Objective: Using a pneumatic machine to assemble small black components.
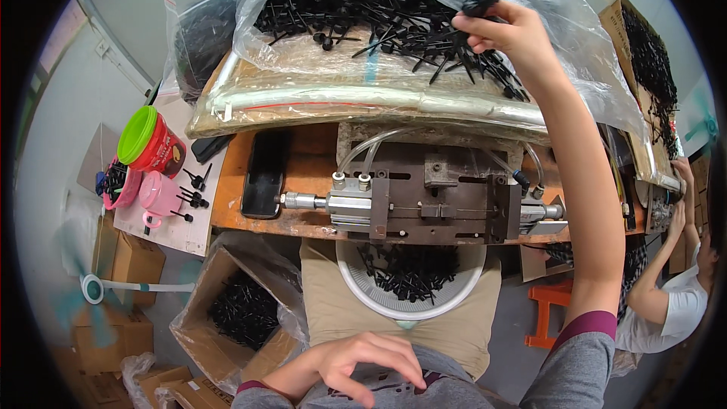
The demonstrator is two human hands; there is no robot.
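Observation:
My right hand (506, 36) is raised over the far tray, its fingers closed on a clump of black plastic parts (482, 1) with thin stems. Beneath it spreads a heap of similar black stemmed parts (341, 4) on a tray lined with clear plastic sheeting (560, 0). Close to my body, my left hand (367, 363) hovers with its fingers apart and nothing in them. Between the hands sits a metal fixture (435, 189) with a cylinder at each end and clear air hoses. On my lap rests a white basket (413, 314) with more black parts.
A phone (265, 174) lies left of the fixture. Further left are a red and green tub (155, 140), a pink lidded cup (159, 195) and several loose parts. A cardboard box (204, 326) of black parts stands below. At right, a co-worker (674, 295) sits beside an orange stool (547, 310).

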